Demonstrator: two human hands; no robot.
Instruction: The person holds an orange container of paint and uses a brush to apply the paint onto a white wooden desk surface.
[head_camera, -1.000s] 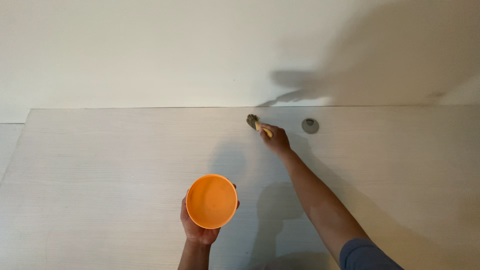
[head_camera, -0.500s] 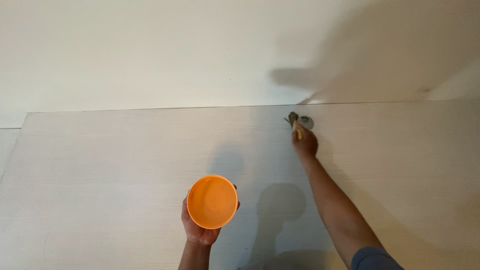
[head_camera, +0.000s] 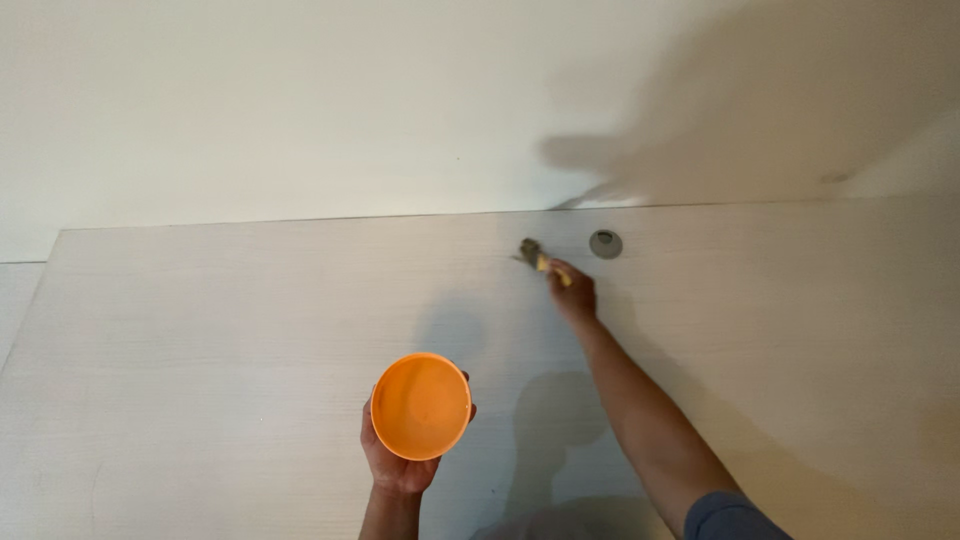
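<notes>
My left hand (head_camera: 395, 462) holds an orange round bowl (head_camera: 421, 405) from below, near the bottom middle of the view. My right hand (head_camera: 573, 293) is stretched out far ahead and grips a small brush with a yellow handle (head_camera: 540, 259). The brush's dark bristles touch the pale wood-grain panel (head_camera: 200, 360) close to its upper edge. The brush tip lies just left of a small round grey hole (head_camera: 605, 243) in the panel.
A plain off-white surface (head_camera: 300, 110) runs above the panel's upper edge. Shadows of my arm and the bowl fall on the panel. The panel's left edge slants down at the far left.
My right hand with the brush went right to the round hole, then swung back left of it. The left hand and the bowl have stayed in place.
</notes>
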